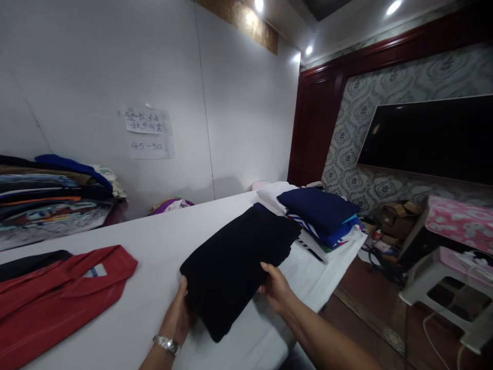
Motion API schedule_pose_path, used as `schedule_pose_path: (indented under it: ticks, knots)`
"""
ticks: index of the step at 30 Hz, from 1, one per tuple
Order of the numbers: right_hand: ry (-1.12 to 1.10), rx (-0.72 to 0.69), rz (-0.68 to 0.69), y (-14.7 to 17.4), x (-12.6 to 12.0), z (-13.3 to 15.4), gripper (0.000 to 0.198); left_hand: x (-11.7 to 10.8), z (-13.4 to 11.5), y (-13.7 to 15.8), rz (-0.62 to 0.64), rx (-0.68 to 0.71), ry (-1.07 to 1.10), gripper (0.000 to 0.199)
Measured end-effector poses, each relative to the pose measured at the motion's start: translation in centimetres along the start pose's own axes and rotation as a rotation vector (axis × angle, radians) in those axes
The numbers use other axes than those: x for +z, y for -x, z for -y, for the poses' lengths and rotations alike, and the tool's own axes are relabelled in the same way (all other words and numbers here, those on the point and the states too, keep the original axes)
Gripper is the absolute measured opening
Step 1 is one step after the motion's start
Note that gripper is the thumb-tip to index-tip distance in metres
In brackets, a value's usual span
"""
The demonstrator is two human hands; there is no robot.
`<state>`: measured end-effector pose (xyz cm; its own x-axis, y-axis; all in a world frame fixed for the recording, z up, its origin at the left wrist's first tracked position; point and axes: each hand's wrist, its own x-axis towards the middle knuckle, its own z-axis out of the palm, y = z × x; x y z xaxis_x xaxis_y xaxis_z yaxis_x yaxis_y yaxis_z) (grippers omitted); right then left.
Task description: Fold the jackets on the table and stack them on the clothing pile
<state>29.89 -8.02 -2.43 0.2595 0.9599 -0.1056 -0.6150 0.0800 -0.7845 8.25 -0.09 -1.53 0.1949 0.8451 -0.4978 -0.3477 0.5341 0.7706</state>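
Both hands grasp the folded black garment (pixel 239 257): left hand (pixel 177 311) at its left edge, right hand (pixel 276 289) at its near right edge, thumb uppermost; neither is nearer. The garment lies between and ahead of the fingers, long axis running away and rightward over the white table (pixel 154 228) toward the navy folded clothing (pixel 318 203); contact with that pile cannot be determined.

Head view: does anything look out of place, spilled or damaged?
Cardboard boxes and loose items lie jumbled right of the table, looking untidy against the stacked clothes. I see nothing spilled or damaged on the table; the left hand and right hand hold a folded black garment.
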Motion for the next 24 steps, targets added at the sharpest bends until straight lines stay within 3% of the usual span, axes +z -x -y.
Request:
schedule_pose_path:
  ticks: [2, 5, 9, 16, 20, 24]
  knots:
    - [-0.089, 0.015, -0.054, -0.8, 1.0, 1.1, 0.014, -0.5, 0.3, -0.5, -0.033, 0.012, 0.018, 0.051]
    - [-0.162, 0.016, -0.006, -2.3, 2.6, 3.2, 0.018, -1.0, 0.8, -1.2, -0.021, 0.102, -0.020, 0.043]
    - [-0.189, -0.022, 0.060, -4.9, 4.7, 6.7, 0.019, -1.3, 1.3, -1.5, -0.003, 0.095, -0.098, 0.039]
    - [-0.103, -0.217, 0.151, -11.5, 7.6, 16.4, 0.014, -1.6, 1.2, -1.1, 0.012, 0.106, -0.116, 0.056]
    - [-0.074, -0.394, 0.149, -16.3, 7.5, 23.8, 0.012, -2.1, 1.5, -1.8, -0.002, 0.094, -0.147, 0.069]
    - [0.010, -0.545, 0.064, -21.1, 4.5, 29.7, 0.021, -2.6, 1.8, -2.8, -0.027, 0.052, -0.173, 0.066]
